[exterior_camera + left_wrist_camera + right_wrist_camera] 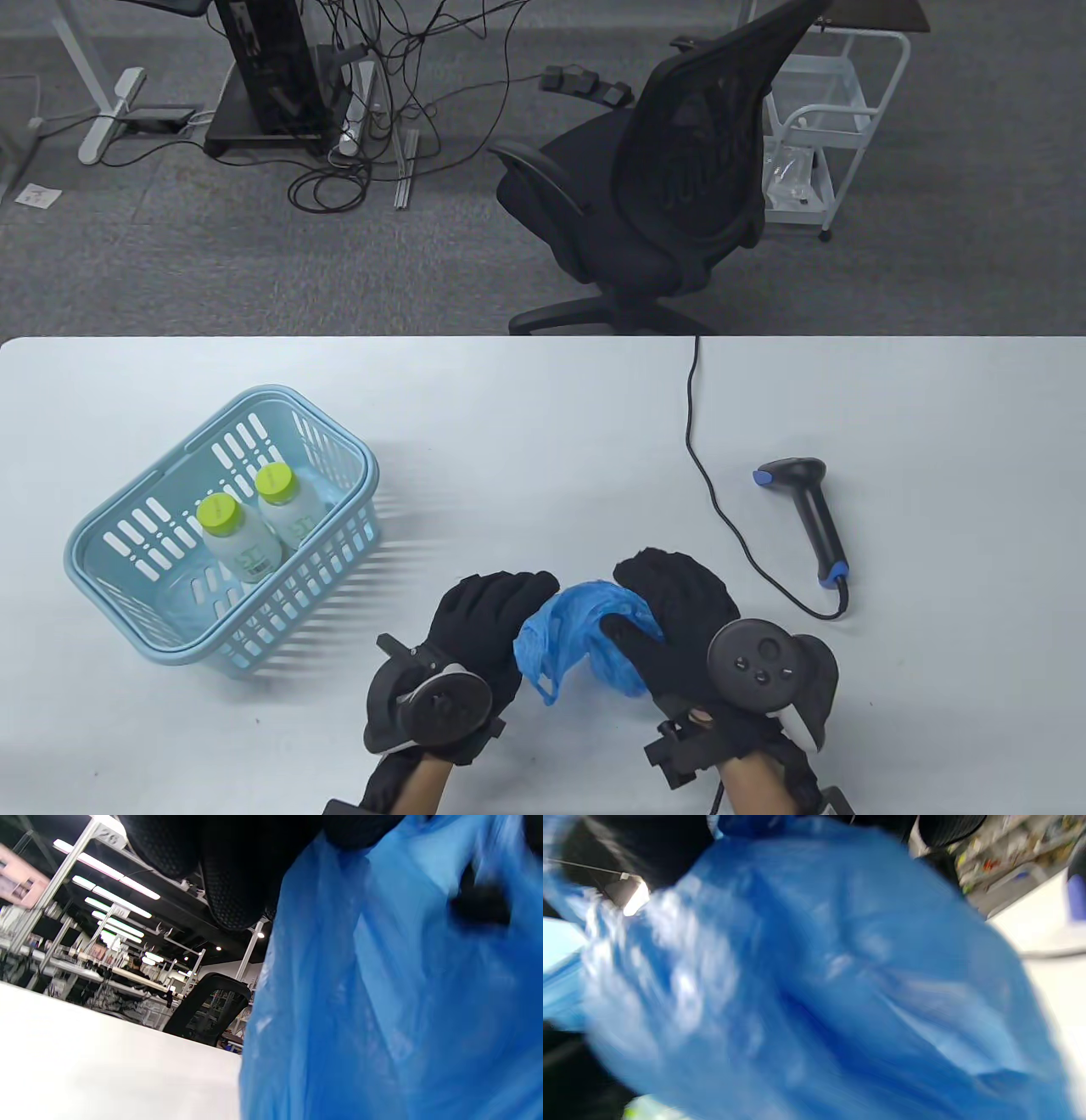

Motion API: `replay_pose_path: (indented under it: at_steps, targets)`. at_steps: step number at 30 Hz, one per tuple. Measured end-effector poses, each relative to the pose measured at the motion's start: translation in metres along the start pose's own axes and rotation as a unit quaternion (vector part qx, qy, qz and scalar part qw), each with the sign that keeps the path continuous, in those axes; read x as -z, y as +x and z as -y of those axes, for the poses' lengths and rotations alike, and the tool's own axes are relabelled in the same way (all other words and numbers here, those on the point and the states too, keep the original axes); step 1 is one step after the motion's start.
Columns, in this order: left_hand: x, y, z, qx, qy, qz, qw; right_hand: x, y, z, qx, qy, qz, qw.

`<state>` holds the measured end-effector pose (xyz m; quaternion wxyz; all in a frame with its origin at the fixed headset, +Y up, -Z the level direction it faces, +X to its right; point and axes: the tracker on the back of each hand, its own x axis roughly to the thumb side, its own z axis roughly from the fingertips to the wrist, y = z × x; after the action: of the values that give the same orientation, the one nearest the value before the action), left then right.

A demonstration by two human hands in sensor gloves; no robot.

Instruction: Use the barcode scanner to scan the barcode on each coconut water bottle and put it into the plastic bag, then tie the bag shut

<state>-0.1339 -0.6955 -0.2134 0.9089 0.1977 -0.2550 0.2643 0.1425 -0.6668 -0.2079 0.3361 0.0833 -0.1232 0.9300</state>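
A crumpled blue plastic bag (570, 638) lies near the table's front edge, between both gloved hands. My left hand (488, 615) grips its left side and my right hand (670, 607) holds its right side, thumb across the plastic. The bag (390, 993) fills the left wrist view and, blurred, the bag (814, 984) fills the right wrist view. Two coconut water bottles, one (235, 536) beside the other (288, 506), with lime-green caps stand in a light blue basket (110, 586) at the left. The black barcode scanner (813, 514) lies on the table at the right, untouched.
The scanner's black cable (700, 458) runs from the table's far edge round to its handle. A black office chair (662, 187) stands beyond the table. The white table (543, 424) lies bare between basket and scanner.
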Motion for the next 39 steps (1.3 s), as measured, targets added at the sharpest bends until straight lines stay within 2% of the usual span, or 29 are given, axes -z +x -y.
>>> replay_pose_path:
  at_steps: [1, 2, 4, 8, 10, 12, 15, 17, 18, 20, 21, 23, 24, 27, 30, 31, 32, 33, 35, 39]
  targets:
    - [0.000, -0.006, -0.002, -0.039, 0.001, -0.014, 0.999, 0.000, -0.007, 0.004, -0.008, -0.032, -0.010, 0.999]
    - [-0.001, -0.009, -0.002, -0.061, 0.001, -0.022, 0.998, 0.001, -0.010, 0.005, 0.005, -0.039, -0.012, 0.999]
    - [-0.002, -0.014, -0.004, -0.091, 0.010, -0.036, 0.995, 0.004, -0.016, 0.006, 0.038, -0.042, -0.016, 0.998]
    - [-0.005, -0.030, -0.011, -0.163, 0.034, -0.081, 0.983, 0.007, -0.042, 0.012, 0.088, -0.053, -0.083, 0.991]
    - [-0.008, -0.037, -0.014, -0.175, 0.048, -0.098, 0.979, 0.008, -0.059, 0.018, 0.100, -0.067, -0.123, 0.985]
    - [-0.008, -0.040, -0.014, -0.157, 0.036, -0.098, 0.982, 0.008, -0.070, 0.021, 0.128, -0.065, -0.147, 0.979]
    - [-0.007, -0.040, -0.011, -0.128, 0.028, -0.096, 0.987, 0.008, -0.076, 0.033, 0.181, -0.079, -0.128, 0.972]
    - [-0.008, -0.043, -0.011, -0.121, 0.031, -0.103, 0.987, 0.008, -0.081, 0.043, 0.275, -0.078, -0.093, 0.954]
    - [-0.009, -0.046, -0.012, -0.110, 0.031, -0.107, 0.988, 0.006, -0.086, 0.048, 0.329, -0.093, -0.088, 0.936]
    - [-0.010, -0.050, -0.013, -0.084, 0.025, -0.109, 0.990, 0.001, -0.089, 0.055, 0.376, -0.144, -0.085, 0.911]
    - [-0.009, -0.049, -0.012, -0.084, 0.020, -0.107, 0.990, -0.002, -0.084, 0.060, 0.364, -0.162, -0.059, 0.915]
    - [-0.007, -0.043, -0.009, -0.081, 0.015, -0.097, 0.992, -0.004, -0.070, 0.061, 0.301, -0.142, -0.014, 0.943]
    - [-0.004, -0.036, -0.007, -0.068, 0.007, -0.083, 0.994, -0.004, -0.054, 0.060, 0.238, -0.119, 0.031, 0.964]
    - [0.000, -0.016, 0.001, -0.005, -0.026, -0.034, 0.999, -0.007, -0.003, 0.053, 0.081, -0.075, 0.135, 0.985]
    - [0.001, -0.007, 0.005, 0.017, -0.045, -0.012, 0.999, -0.008, 0.025, 0.037, -0.062, 0.005, 0.126, 0.990]
    - [0.001, -0.007, 0.007, 0.003, -0.048, -0.016, 0.999, -0.005, 0.028, 0.020, -0.152, 0.077, 0.098, 0.981]
    - [0.001, -0.009, 0.008, -0.015, -0.055, -0.023, 0.998, -0.003, 0.025, 0.007, -0.203, 0.121, 0.077, 0.969]
    - [0.001, -0.011, 0.008, -0.026, -0.062, -0.026, 0.997, -0.002, 0.022, -0.003, -0.235, 0.134, 0.065, 0.960]
    - [0.000, -0.017, 0.009, -0.044, -0.083, -0.026, 0.995, 0.002, 0.012, -0.017, -0.277, 0.116, 0.041, 0.953]
    - [-0.002, -0.036, 0.009, -0.106, -0.106, -0.078, 0.986, 0.005, 0.000, -0.013, -0.202, 0.068, 0.008, 0.977]
